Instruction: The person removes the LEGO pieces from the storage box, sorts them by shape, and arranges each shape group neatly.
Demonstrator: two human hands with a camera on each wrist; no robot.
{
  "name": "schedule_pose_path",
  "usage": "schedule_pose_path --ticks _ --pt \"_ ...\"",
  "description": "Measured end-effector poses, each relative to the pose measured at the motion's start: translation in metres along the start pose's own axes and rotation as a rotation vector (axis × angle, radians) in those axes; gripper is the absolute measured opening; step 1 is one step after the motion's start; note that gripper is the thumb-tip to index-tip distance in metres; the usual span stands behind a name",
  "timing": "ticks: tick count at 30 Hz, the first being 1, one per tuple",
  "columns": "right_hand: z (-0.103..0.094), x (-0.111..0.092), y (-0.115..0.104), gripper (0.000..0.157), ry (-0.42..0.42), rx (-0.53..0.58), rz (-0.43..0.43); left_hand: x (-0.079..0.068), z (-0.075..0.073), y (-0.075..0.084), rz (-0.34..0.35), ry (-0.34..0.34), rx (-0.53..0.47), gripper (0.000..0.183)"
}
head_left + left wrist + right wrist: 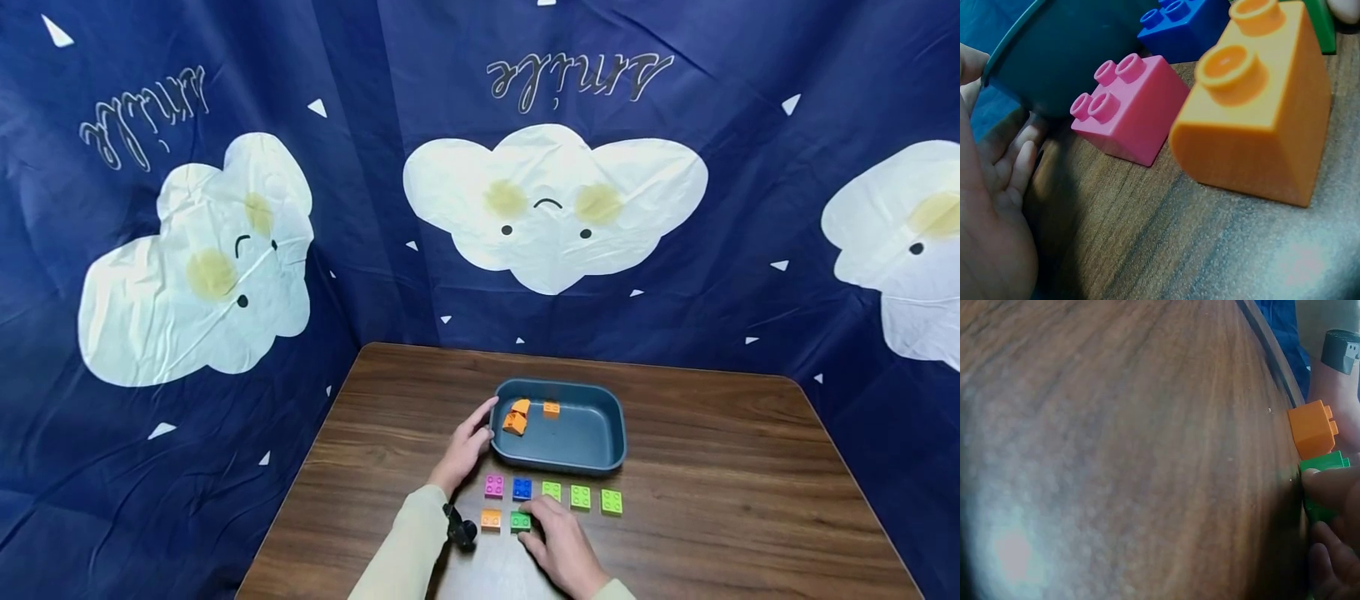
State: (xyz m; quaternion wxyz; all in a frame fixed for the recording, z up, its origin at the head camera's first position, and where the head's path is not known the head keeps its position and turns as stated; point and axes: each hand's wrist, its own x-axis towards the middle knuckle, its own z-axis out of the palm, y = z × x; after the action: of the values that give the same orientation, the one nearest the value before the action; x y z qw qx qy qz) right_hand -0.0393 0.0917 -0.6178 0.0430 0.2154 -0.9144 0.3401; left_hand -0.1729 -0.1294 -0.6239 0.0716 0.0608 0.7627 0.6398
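Note:
In the head view my left hand (463, 450) rests against the left end of a dark blue-green tray (617, 429), fingers extended along its rim and outer wall. My right hand (558, 542) pinches a green toy brick (519, 522) between thumb and finger, low at the tabletop. Left of it stands an orange brick (491, 520) with a rounded side. Behind these, a row holds a pink brick (494, 486), a blue brick (522, 488) and three lime bricks, the middle lime brick (581, 497) among them. The right wrist view shows the green brick (1322, 461) partly covered by fingers.
Inside the tray lie several orange pieces (516, 419) at the left and a small orange brick (551, 409) near the back wall. The wooden table (720, 475) extends to both sides. A dark blue cloth (360, 250) with cloud prints hangs behind it.

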Motion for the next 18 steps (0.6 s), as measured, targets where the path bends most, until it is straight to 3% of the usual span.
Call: schedule_pose_path --ticks 6,18 --pt "0.0008 0.0010 0.0009 0.030 0.013 -0.006 -0.018 0.0004 0.0002 0.0006 -0.002 0.002 0.022 0.061" --pt "-0.0003 0.0025 0.0013 0.030 -0.055 0.019 0.032 -0.0010 0.0003 0.0030 -0.001 0.004 0.028 0.062"
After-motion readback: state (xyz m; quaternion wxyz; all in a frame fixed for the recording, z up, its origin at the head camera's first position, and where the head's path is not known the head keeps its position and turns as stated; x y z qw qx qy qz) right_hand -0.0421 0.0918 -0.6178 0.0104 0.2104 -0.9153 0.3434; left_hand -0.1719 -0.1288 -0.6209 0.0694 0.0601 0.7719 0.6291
